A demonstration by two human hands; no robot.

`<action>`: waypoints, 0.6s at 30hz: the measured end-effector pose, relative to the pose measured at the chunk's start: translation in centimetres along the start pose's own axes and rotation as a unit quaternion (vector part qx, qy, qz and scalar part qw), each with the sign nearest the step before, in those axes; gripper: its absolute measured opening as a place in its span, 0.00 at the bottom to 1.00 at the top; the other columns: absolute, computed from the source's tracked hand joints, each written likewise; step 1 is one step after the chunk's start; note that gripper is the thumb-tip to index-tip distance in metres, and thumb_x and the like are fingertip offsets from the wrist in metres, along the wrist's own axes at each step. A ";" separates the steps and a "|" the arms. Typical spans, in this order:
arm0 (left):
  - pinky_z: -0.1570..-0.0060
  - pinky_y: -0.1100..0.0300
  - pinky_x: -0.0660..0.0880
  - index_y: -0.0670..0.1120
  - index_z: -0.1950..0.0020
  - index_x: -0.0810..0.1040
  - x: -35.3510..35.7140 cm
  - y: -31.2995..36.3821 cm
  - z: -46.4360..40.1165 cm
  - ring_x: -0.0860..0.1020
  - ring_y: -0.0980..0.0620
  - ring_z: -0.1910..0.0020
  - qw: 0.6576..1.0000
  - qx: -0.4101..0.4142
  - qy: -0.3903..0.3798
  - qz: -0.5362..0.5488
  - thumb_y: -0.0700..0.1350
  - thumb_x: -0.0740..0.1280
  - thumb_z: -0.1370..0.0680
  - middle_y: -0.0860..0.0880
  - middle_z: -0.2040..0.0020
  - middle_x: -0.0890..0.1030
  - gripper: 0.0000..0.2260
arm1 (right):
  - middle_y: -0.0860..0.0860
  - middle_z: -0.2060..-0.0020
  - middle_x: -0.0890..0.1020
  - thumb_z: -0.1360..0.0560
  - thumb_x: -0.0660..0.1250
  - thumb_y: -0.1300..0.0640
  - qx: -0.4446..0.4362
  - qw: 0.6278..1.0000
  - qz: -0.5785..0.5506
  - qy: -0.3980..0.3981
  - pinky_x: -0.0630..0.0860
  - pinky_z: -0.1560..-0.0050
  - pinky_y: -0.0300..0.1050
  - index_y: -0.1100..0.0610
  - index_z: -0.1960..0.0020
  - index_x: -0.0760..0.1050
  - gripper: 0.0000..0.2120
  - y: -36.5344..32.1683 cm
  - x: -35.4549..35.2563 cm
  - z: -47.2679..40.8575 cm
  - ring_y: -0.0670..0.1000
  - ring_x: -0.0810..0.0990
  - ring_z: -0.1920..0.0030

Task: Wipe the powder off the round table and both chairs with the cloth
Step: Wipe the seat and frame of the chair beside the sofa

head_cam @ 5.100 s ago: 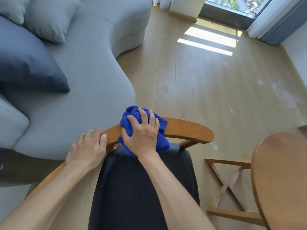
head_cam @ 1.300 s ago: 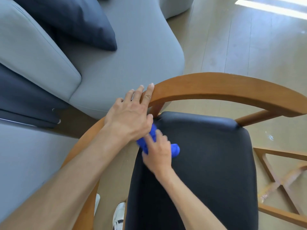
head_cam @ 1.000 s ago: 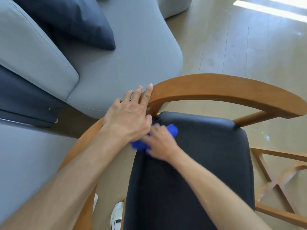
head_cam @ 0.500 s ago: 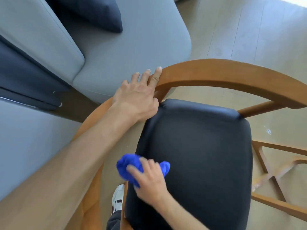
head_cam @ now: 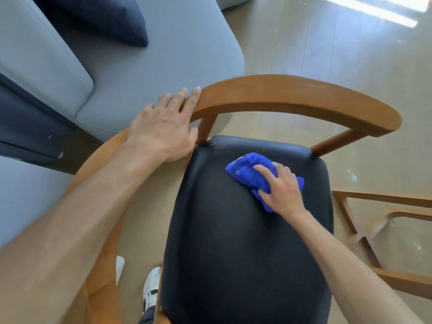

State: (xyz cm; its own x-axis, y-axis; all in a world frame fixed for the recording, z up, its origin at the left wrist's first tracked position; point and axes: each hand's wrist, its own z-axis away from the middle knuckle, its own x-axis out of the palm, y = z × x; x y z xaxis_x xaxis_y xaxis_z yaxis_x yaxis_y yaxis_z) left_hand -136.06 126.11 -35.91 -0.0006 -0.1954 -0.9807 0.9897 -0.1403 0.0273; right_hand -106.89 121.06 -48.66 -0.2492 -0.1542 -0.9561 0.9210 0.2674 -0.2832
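R hand grip: fingers curled on blue cloth, pressing it on black seat, rear-right area. L hand: fingers straight, resting on wood chair rail. Grey sofa just behind the chair.

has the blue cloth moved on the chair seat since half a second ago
Yes. The blue cloth, held by the right hand, went from the seat's near left edge to the far right part of the black seat, toward the wooden backrest.
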 end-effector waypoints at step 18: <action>0.37 0.47 0.67 0.52 0.22 0.37 0.3 0.3 -0.5 0.58 0.46 0.26 1.000 -0.010 0.008 0.007 0.58 0.54 0.21 0.51 0.21 0.53 0.34 | 0.60 0.46 0.76 0.32 0.72 0.55 0.090 0.992 -0.090 0.019 0.75 0.57 0.53 0.53 0.34 0.74 0.27 -11.7 4.4 -6.8 0.61 0.75 0.55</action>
State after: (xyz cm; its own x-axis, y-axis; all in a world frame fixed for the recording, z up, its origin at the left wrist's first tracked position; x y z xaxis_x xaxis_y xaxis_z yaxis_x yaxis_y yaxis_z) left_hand -135.73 126.48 -36.24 0.0152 -0.1821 -0.9832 0.9923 -0.1181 0.0372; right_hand -120.81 123.70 -50.06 -0.4218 -0.1478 -0.8946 0.8985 0.0640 -0.4342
